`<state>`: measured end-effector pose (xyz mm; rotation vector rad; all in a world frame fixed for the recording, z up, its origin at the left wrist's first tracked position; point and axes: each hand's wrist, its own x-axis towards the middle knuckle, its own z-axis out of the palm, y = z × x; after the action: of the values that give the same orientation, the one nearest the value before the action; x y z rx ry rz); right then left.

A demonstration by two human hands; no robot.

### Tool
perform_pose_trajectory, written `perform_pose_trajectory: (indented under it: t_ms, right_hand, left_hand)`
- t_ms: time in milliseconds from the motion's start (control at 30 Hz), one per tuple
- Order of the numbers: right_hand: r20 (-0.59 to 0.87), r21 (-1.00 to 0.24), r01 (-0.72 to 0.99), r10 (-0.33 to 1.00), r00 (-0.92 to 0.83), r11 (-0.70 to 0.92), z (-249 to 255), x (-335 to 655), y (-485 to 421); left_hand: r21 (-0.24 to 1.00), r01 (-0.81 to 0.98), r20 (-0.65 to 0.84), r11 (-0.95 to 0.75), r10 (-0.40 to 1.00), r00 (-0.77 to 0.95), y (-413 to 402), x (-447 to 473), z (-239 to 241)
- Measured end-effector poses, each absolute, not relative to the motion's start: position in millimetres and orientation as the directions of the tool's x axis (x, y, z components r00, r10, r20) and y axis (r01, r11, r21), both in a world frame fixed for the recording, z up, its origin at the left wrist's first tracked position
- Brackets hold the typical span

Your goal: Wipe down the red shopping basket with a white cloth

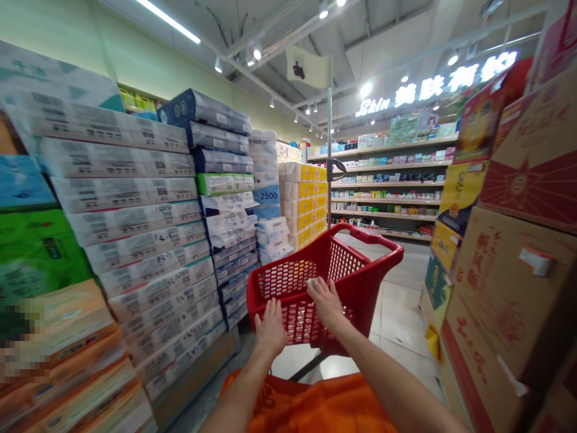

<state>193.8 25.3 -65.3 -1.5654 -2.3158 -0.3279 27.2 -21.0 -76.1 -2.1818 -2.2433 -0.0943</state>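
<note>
A red plastic shopping cart [351, 267] stands right in front of me, its perforated basket turned at an angle. My left hand [271, 329] reaches to the near side of the basket with its fingers stretched out. Farther right, my right hand [325, 304] is at the basket's near rim, fingers extended and thumb apart. Both palms face the cart, and neither hand wraps around anything. Whether the left fingers press on the basket wall or stop just short of it, I cannot tell.
Tall stacks of wrapped tissue packs [148, 210] line the left side. Cardboard cartons [509, 282] are piled along the right. A pole with a small flag [310, 66] rises behind the cart. Stocked shelves [387, 180] stand at the back, beyond the tiled floor [396, 319].
</note>
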Motion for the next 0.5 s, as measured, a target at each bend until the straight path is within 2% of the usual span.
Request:
perform_pose_trajectory:
  t_ms: [67,133,267,333,500]
  right_hand:
    - [0.408,-0.018,0.964,0.882,-0.236,0.266,-62,203,28]
    - [0.413,-0.018,0.966,0.882,-0.228,0.259,-62,201,28]
    - [0.382,0.025,0.880,0.809,-0.447,0.474,-69,178,21]
    - [0.375,0.038,0.865,0.795,-0.477,0.500,-69,178,21]
    - [0.412,0.014,0.961,0.874,-0.257,0.276,-61,206,27]
  left_hand:
    - [0.052,0.998,0.039,0.032,0.999,-0.034,-21,27,-75]
    - [0.061,0.997,0.037,0.038,0.998,-0.041,-22,28,-74]
    - [0.038,0.999,0.039,0.026,0.999,-0.028,-23,27,-74]
    - [0.029,0.999,0.040,0.014,0.999,-0.015,-23,25,-74]
    - [0.042,0.999,0.056,0.016,0.998,-0.019,-23,24,-77]
